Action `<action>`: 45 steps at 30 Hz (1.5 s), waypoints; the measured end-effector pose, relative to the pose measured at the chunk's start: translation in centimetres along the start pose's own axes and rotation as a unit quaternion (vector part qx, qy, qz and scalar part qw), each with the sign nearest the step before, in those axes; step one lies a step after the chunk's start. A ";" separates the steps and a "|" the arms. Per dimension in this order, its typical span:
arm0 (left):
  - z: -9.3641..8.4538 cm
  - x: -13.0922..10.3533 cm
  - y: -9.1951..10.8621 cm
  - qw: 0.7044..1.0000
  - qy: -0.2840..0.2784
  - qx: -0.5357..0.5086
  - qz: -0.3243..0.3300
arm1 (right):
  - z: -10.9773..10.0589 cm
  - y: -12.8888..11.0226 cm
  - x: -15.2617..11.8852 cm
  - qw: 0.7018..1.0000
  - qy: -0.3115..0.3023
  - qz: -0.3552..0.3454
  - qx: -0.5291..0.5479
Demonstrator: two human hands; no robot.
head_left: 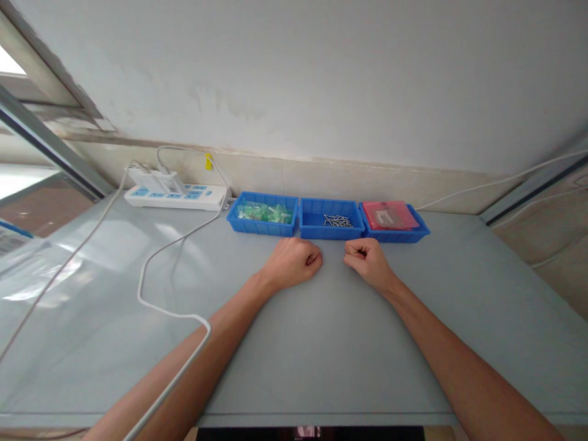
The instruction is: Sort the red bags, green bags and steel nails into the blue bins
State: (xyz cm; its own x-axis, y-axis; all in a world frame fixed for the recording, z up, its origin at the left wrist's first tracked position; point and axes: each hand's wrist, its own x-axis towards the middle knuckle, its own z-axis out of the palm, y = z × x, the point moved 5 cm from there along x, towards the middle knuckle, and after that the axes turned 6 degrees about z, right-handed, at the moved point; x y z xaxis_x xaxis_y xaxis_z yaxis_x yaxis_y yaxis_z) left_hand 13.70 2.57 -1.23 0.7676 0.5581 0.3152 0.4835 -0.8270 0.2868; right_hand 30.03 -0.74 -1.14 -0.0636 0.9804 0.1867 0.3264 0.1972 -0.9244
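My left hand (293, 263) rests on the table as a loose fist, in front of the gap between the left and middle trays. Facing it, my right hand (371, 264) is curled into a fist too, with a hollow showing between the fingers. Nothing shows in either hand. Just beyond them stand three blue trays in a row. The left tray (264, 229) has green and clear plastic pieces (266, 212) in it. Metal screws or nails (337, 221) lie in the middle tray (321, 233). A red plastic packet (390, 215) lies across the right tray (399, 236).
A white power strip (179, 197) with plugged-in adapters (158, 181) sits at the back left. From there a white cable (142, 288) loops over the grey table (331, 355) and crosses my left forearm. Clear plastic film (50, 275) lies far left. A wall (312, 92) closes the back.
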 end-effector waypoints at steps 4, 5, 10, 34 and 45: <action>0.2 0.0 -0.2 1.000 -0.004 0.004 -0.008 | -0.1 0.4 0.0 1.000 0.001 0.007 0.022; 0.2 0.0 -0.2 1.000 -0.005 0.005 -0.010 | -0.2 0.6 0.1 1.000 0.000 0.011 0.029; 0.5 -0.1 -0.4 1.000 -0.010 0.011 -0.008 | -0.2 0.8 0.2 0.998 -0.006 0.022 0.052; -3.7 -0.7 1.7 0.970 0.199 0.128 0.050 | -2.3 -2.8 -0.9 0.948 0.185 -0.132 -0.221; -2.9 -0.5 0.6 0.975 0.166 0.144 0.043 | -4.2 -2.4 -0.5 0.904 0.246 -0.116 -0.329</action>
State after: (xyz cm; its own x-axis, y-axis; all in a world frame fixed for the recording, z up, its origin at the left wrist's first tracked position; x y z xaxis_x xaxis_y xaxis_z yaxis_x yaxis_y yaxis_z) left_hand 12.35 2.01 1.35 0.6553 0.4375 0.6157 0.5576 -0.8301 -0.0036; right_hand 33.26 -1.66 2.37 0.1721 0.7606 0.6260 0.8591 0.1950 -0.4731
